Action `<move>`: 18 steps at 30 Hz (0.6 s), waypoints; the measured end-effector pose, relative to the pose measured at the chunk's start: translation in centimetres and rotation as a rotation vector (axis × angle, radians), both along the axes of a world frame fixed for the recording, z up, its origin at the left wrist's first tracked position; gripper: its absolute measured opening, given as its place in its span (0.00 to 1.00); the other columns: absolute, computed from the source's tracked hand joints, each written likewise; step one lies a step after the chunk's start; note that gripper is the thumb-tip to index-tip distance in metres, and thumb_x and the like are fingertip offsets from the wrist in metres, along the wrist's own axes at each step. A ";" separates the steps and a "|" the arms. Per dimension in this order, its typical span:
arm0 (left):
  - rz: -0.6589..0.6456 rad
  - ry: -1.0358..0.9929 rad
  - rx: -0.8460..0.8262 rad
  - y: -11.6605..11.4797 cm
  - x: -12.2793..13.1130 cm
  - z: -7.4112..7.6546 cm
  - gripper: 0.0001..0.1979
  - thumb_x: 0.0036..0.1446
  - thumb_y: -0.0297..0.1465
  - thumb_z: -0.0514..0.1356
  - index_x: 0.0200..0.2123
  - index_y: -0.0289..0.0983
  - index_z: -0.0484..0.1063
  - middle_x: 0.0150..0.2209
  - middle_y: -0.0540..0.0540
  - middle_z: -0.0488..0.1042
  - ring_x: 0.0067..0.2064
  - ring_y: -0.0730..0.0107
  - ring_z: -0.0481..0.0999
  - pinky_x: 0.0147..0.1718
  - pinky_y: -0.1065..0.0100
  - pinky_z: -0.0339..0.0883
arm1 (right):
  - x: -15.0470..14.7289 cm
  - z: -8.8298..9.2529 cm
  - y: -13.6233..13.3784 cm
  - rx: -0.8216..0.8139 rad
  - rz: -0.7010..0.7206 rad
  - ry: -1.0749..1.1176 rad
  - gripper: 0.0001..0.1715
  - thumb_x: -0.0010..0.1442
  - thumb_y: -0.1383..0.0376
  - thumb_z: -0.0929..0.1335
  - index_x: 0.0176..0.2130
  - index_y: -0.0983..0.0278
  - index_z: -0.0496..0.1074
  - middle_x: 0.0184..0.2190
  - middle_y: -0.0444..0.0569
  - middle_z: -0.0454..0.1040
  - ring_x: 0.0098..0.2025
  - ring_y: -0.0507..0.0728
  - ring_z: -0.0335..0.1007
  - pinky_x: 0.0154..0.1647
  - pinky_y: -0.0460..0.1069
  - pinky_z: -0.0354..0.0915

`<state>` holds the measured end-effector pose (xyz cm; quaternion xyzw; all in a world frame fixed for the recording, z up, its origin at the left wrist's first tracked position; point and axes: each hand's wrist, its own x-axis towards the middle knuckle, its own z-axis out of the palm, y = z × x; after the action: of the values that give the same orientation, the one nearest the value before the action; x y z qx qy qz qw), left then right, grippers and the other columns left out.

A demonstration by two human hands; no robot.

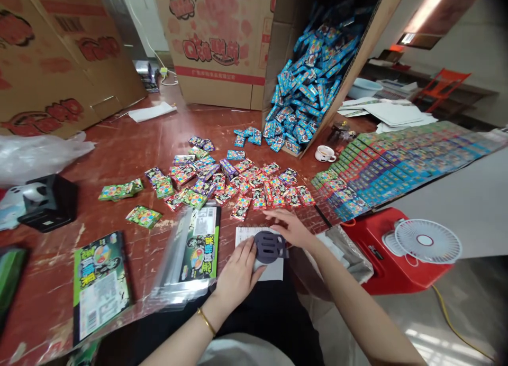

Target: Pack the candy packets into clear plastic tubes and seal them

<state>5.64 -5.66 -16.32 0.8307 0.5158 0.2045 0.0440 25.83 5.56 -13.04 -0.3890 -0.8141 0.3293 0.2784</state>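
Note:
My left hand point(237, 271) is wrapped around the side of a dark purple-grey round tape dispenser point(266, 246) with slots in its face. It sits over a white sheet of paper point(273, 273) at the table's front edge. Just to its right, my right hand point(291, 228) has its fingers stretched out and apart, close to the dispenser's far right rim. Beside my left hand lie clear plastic sleeves point(174, 271) and a printed black-and-green candy pack point(201, 244). Beyond both hands, small red, purple, green and blue candy packets point(242, 183) are scattered.
A carton point(335, 99) on its side spills blue packets point(309, 91). Other cartons point(218, 48) stand behind. Left are another candy pack point(101, 286) and a black box point(50, 202). Right are a cup point(325, 153), rows of packets point(389, 165) and a white fan point(428, 241) on a red stool.

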 end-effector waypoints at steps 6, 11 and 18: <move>0.002 0.030 -0.004 -0.1 0.0 -0.1 0.24 0.61 0.41 0.51 0.55 0.32 0.62 0.57 0.33 0.66 0.56 0.50 0.68 0.51 0.51 0.66 | -1.5 0.0 -0.4 0.190 0.007 -0.225 0.36 0.56 0.76 0.61 0.61 0.56 0.57 0.32 0.45 0.76 0.38 0.58 0.67 0.43 0.53 0.61; -0.004 -0.015 -0.042 -0.1 0.0 -0.2 0.25 0.61 0.40 0.52 0.56 0.31 0.61 0.58 0.31 0.65 0.57 0.49 0.66 0.53 0.52 0.64 | -1.0 -1.3 -1.5 0.158 -0.155 -0.004 0.29 0.60 0.71 0.61 0.59 0.57 0.59 0.31 0.45 0.75 0.38 0.57 0.70 0.46 0.54 0.64; 0.019 -0.070 -0.068 -1.3 0.8 1.0 0.26 0.59 0.41 0.55 0.54 0.27 0.63 0.57 0.30 0.66 0.58 0.49 0.65 0.55 0.55 0.62 | -0.9 0.4 -4.1 0.219 -0.496 0.328 0.30 0.58 0.63 0.67 0.59 0.63 0.58 0.33 0.50 0.75 0.36 0.58 0.73 0.45 0.57 0.66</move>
<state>6.42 -6.96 -15.31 0.8161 0.5286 0.2164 0.0881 24.92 1.50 -12.66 -0.4851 -0.6692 0.2203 0.5180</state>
